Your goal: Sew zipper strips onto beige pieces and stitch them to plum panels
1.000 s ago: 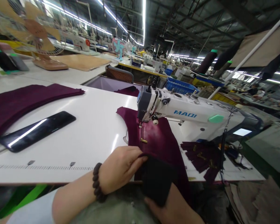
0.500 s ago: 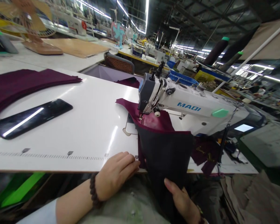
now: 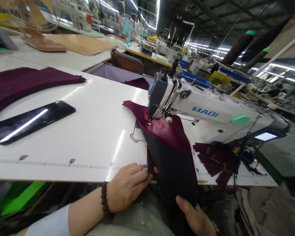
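Maroon cloth (image 3: 172, 129) lies under the needle of a white sewing machine (image 3: 206, 111), and its black layer (image 3: 174, 173) hangs over the table's front edge. My right hand (image 3: 195, 214) grips that black layer low down, thumb on top and most fingers hidden behind. At the front edge, left of the black layer, my left hand (image 3: 129, 186) has its fingers curled together beside a maroon strip of the cloth. Whatever its fingertips pinch is hidden.
A dark phone (image 3: 34, 121) and a stack of maroon pieces (image 3: 31, 83) are on the white table (image 3: 98, 131) at the left. Small maroon strips (image 3: 213, 160) lie right of the cloth. Brown cloth (image 3: 265, 209) is at the lower right.
The cloth's right part has swung and turned, showing more maroon by the needle. Both hands have shifted slightly right in view. More maroon strips show at the right.
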Demonstrator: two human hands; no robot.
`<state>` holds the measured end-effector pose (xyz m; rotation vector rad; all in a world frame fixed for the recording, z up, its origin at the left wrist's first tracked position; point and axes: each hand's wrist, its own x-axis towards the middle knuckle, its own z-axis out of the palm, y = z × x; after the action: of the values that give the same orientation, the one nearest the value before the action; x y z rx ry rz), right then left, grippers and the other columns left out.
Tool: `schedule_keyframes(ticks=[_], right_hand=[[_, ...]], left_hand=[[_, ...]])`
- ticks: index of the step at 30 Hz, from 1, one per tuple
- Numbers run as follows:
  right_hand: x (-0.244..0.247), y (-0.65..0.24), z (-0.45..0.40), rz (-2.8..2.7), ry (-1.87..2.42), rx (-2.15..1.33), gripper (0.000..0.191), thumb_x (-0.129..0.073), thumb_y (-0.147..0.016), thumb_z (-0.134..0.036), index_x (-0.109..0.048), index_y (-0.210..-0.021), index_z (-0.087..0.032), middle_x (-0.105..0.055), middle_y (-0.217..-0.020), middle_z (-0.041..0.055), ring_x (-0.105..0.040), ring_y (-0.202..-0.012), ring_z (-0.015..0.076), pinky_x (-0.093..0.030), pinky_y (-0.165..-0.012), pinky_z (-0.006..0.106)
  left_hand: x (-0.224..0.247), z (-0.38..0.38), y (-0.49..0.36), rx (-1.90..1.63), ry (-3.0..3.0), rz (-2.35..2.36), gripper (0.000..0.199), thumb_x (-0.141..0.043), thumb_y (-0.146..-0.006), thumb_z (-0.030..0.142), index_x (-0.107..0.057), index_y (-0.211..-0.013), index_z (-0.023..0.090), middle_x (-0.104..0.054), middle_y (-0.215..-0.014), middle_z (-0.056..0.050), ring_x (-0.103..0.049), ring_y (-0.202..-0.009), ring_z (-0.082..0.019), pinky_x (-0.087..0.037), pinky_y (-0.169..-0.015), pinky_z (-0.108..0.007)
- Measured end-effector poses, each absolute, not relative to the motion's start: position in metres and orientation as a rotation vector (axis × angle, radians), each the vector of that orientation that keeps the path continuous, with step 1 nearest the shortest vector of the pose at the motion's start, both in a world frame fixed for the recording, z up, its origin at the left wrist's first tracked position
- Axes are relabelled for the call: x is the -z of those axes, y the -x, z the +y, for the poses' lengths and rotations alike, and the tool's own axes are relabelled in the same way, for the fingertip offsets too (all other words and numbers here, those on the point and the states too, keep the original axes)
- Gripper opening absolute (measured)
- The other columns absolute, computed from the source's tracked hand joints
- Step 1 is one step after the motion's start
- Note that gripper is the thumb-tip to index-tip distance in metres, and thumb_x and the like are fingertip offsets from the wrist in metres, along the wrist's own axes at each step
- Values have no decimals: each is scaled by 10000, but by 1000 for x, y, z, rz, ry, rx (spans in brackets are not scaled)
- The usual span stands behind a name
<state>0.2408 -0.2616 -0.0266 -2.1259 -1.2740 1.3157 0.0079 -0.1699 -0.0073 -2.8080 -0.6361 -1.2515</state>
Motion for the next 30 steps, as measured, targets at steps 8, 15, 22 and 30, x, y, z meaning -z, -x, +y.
schedule_keyframes(ticks=[8,15,22,30], right_hand=[[-18,-235,-231,-1952,1729,-1101,511,-511,-779,-491,-585,-1163,-163,-602,-1119,111,-510,-1109,268,-348,-1004,403],[-36,-230,-213,-2256,1564,-983,498,-470,-832,-412,-474,-1275,-186,-580,-1160,90,-526,-1089,250,-379,-979,389],[-48,-225,-206,-2501,1471,-867,525,-437,-851,-398,-404,-1322,-169,-515,-1246,84,-497,-1127,234,-391,-975,354],[-63,-196,-205,-2830,1138,-648,558,-459,-851,-281,-293,-1372,-175,-362,-1366,94,-401,-1214,224,-285,-1045,388]], left_hand=[[11,-169,-3,1110,3110,-767,401,-192,-977,201,-466,-687,167,-480,-617,-2,-409,-552,-131,-338,-504,-257],[-2,-167,7,935,3210,-768,370,-266,-960,188,-519,-691,165,-542,-647,-11,-467,-576,-131,-374,-525,-249],[-66,-108,56,1185,3087,-1079,259,-421,-904,329,-628,-821,196,-623,-814,-15,-591,-704,-139,-455,-631,-223],[-43,-81,30,311,3698,-875,470,-449,-843,548,-674,-896,139,-618,-1062,-101,-612,-899,-208,-471,-787,-260]])
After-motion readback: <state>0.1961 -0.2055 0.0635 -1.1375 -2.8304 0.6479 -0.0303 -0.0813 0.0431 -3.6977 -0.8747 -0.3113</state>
